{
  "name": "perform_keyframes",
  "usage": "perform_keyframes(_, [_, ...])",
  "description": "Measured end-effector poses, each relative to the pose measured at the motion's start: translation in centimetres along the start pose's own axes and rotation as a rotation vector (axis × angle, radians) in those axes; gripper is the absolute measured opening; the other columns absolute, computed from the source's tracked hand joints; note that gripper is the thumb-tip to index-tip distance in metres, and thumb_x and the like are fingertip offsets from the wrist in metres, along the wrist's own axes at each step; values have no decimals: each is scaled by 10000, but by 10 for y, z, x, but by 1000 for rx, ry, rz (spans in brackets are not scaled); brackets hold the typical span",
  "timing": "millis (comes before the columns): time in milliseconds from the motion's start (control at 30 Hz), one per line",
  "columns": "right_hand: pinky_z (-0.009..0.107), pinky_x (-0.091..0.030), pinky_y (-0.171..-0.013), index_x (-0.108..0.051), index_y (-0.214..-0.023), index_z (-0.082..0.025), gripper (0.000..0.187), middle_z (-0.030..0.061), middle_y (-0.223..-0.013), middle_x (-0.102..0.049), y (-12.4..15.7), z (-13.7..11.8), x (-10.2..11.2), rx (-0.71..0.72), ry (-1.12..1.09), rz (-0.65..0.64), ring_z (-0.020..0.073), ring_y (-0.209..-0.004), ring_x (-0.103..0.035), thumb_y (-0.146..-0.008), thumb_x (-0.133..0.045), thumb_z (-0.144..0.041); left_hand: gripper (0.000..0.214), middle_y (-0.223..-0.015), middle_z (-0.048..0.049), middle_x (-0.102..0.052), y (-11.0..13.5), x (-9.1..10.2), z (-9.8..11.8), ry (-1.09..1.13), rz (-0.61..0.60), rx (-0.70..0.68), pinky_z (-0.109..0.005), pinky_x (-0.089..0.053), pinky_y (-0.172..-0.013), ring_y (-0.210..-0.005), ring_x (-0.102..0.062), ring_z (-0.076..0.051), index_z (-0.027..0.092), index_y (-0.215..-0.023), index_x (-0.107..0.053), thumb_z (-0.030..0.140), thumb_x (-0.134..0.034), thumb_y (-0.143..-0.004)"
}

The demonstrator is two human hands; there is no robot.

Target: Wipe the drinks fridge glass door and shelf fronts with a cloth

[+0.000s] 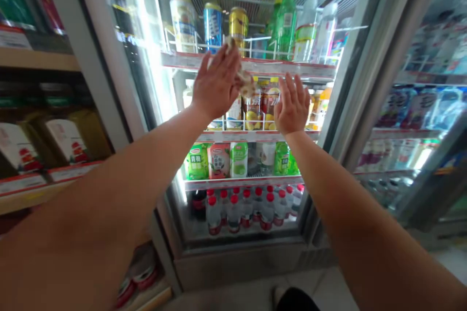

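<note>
We hold our left hand (217, 82) raised in front of the drinks cooler (237, 262), fingers gripping a crumpled pale cloth (247, 85). The cloth sits level with the jars (257, 107), below the cans (239, 24). Our right hand (292, 104) is flat, fingers spread upward, holding nothing, just beside the cloth.

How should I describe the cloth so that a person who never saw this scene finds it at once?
Look at the tall drinks fridge in the middle. Two hands are raised before its upper shelves, and the cloth peeks out from behind the left hand. It is the only pale, crumpled thing there; the right hand is bare.
</note>
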State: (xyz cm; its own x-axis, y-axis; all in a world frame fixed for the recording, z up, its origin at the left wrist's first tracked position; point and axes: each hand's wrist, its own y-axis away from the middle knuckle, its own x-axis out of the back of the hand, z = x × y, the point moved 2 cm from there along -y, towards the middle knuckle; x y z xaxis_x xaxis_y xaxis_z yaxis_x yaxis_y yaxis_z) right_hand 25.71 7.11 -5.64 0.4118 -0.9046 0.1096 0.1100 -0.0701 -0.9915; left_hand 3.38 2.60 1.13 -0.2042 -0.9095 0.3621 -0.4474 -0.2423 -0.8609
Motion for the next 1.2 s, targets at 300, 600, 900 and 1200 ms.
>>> perform_keyframes(300, [487,-201,-1277,-386,-1563,-251,623,-1,-1641,-347,-1,-1,1,-33,0,-37,205,-1558,-223,-950,-276,-243,650,-1661,71,-247,-4,-9,22,29,-217,-252,-472,-92,-1313,-1562,-128,-198,232,-1576,-320,322,-424,-941])
perform_keyframes(600, [496,-184,-1279,-379,-1570,-210,621,16,-1649,-331,-2,0,3,-27,9,-74,218,-1566,-191,-955,-302,-218,645,-1655,-15,-268,-6,-9,4,91,36,-222,-577,-126,-1294,-1559,-138,-277,160,-1570,-341,356,-488,-974])
perform_keyframes(900, [512,-174,-1286,-358,-1581,-201,616,9,-1657,-307,-1,0,2,-15,13,-87,232,-1569,-180,-966,-312,-220,671,-1676,-6,-188,-18,-8,-4,89,193,-18,-603,-78,-1299,-1563,-82,-268,117,-1578,-282,321,-536,-992])
perform_keyframes(1200, [497,-207,-1280,-379,-1571,-205,613,-8,-1645,-333,-1,1,3,-3,6,-37,223,-1556,-226,-960,-332,-209,708,-1627,13,-335,-17,2,-9,54,84,-188,-555,-97,-1314,-1540,-227,-270,218,-1575,-368,404,-587,-928])
